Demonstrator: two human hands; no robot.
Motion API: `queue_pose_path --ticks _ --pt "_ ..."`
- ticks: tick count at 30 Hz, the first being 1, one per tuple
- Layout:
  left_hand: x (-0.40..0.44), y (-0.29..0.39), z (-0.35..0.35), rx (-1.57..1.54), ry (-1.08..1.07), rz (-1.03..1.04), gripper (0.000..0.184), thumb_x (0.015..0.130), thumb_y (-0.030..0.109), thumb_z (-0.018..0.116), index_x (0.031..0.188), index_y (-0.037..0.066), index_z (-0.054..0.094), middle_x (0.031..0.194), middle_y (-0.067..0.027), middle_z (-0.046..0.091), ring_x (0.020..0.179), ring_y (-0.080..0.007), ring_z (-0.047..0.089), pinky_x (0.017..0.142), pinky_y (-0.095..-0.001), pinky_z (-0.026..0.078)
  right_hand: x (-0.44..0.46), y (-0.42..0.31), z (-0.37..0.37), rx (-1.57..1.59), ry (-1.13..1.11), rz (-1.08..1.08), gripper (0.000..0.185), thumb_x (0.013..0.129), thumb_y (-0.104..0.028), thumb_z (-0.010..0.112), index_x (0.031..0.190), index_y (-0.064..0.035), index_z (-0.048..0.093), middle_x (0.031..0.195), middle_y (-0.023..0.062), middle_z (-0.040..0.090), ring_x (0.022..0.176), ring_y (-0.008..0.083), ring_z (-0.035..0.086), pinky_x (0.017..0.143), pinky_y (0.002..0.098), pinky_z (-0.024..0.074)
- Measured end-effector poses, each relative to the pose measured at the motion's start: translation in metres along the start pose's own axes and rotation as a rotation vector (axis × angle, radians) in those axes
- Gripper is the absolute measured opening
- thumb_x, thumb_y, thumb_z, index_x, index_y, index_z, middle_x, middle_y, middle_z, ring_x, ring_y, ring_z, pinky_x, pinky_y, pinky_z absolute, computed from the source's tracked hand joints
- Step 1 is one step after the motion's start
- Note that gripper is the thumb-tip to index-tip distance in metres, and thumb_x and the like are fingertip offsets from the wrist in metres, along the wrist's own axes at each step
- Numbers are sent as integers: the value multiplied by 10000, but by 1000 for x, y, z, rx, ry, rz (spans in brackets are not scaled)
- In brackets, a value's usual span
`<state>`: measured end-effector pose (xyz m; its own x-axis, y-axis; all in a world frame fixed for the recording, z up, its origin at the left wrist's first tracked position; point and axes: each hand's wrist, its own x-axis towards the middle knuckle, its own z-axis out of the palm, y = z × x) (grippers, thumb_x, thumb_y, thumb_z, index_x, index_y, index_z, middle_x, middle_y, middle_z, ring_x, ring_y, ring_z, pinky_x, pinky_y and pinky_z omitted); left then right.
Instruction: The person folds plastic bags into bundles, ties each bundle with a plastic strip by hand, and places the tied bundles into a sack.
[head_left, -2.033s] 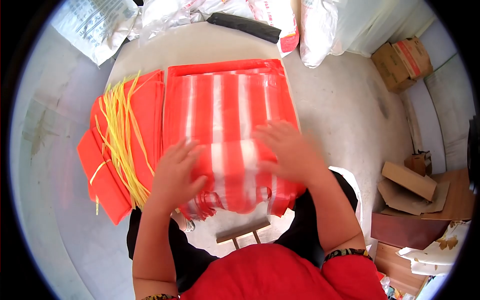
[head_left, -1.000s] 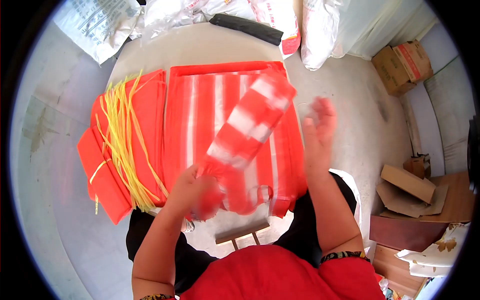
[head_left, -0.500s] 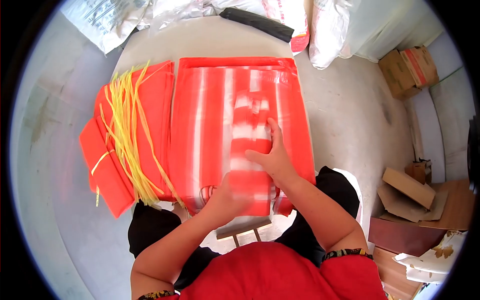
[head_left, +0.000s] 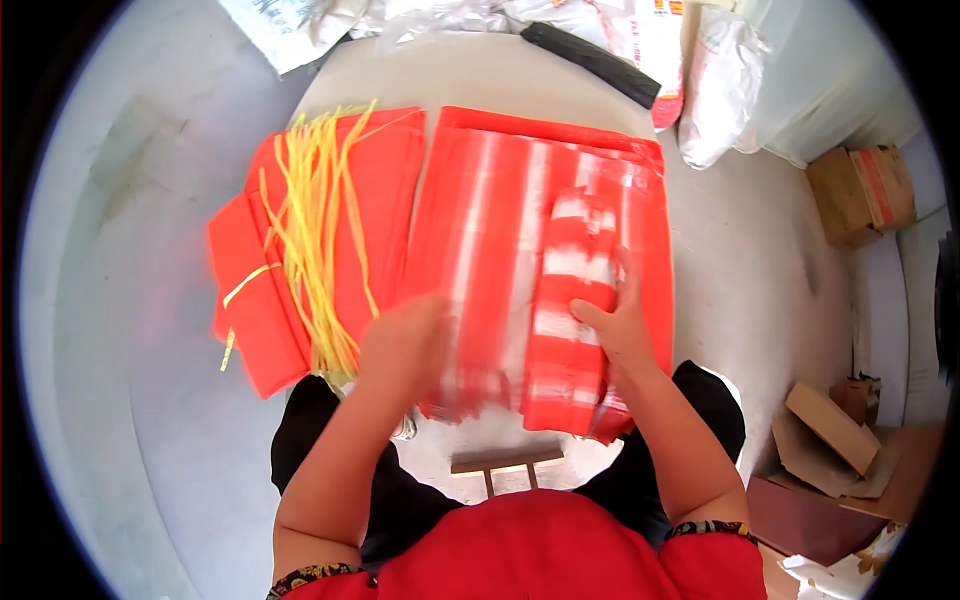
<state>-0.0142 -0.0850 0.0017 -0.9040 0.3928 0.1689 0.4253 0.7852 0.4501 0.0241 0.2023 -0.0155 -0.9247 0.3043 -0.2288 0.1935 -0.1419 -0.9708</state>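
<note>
A folded bundle of red-and-white striped plastic bags (head_left: 573, 300) lies lengthwise on the right part of a flat stack of the same striped plastic (head_left: 487, 240). My right hand (head_left: 622, 322) holds the bundle by its right side, thumb on top and fingers along the far edge. Smeared by motion, my left hand (head_left: 405, 345) is over the left edge of the stack, apart from the bundle; its fingers cannot be made out. Left of it, loose yellow strips (head_left: 318, 230) lie across a pile of folded red plastic (head_left: 390, 180).
A red bundle tied with a yellow strip (head_left: 262, 300) sits at the pile's left. At the table's far edge are a black roll (head_left: 590, 64) and white sacks (head_left: 722, 90). Cardboard boxes (head_left: 862, 195) stand on the right, with an opened carton (head_left: 830, 440) lower down.
My left hand has moved from the bundle's lower end leftward, towards the yellow strips. My right hand stays on the bundle. The whole view has shifted, so the table appears further right.
</note>
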Motion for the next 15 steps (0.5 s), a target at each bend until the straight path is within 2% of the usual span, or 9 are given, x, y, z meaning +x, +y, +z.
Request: queue_pose_path --ticks 2,5,6,9,12,15 --pt "-1 -37 -11 140 -27 -117 226 1002 197 630 1168 48 661 982 -198 728 906 -422 698 778 -518 553 -2 -7 1 -2 -9 27 1053 824 -27 806 1682 -91 198 1605 187 382 1419 295 480 1092 408 520" --pt "-5 -69 -16 231 -201 -283 194 1001 216 636 1113 57 643 936 -185 699 898 -410 701 768 -529 551 -2 -9 -2 10 -23 43 1058 835 -22 791 1687 -91 168 1592 183 396 1413 290 489 1090 412 522" --pt "-4 -70 -18 192 -170 -318 168 991 201 651 1010 35 651 896 -187 696 902 -407 701 764 -534 543 -2 -11 1 20 -27 43 1060 839 -22 787 1689 -91 157 1587 181 402 1409 289 493 1090 415 522" --pt "-4 -78 -18 114 -111 -252 169 986 190 661 952 25 676 885 -206 705 867 -425 691 749 -517 540 -9 -23 7 70 -16 104 1063 846 -25 784 1691 -82 141 1587 183 407 1397 289 509 1094 417 518" --pt "-1 -68 -31 -66 -73 -377 222 1007 221 669 959 11 725 861 -155 737 788 -345 712 730 -455 542 -7 -20 2 81 -26 121 1065 848 -23 785 1693 -82 139 1601 185 399 1390 290 519 1094 415 516" --pt "6 -70 -32 -672 -110 -546 273 1034 268 667 1048 9 751 881 -79 750 744 -222 704 735 -396 544 -8 -18 -1 209 -62 157 1071 859 -10 772 1702 -82 115 1621 185 384 1395 281 517 1094 412 513"
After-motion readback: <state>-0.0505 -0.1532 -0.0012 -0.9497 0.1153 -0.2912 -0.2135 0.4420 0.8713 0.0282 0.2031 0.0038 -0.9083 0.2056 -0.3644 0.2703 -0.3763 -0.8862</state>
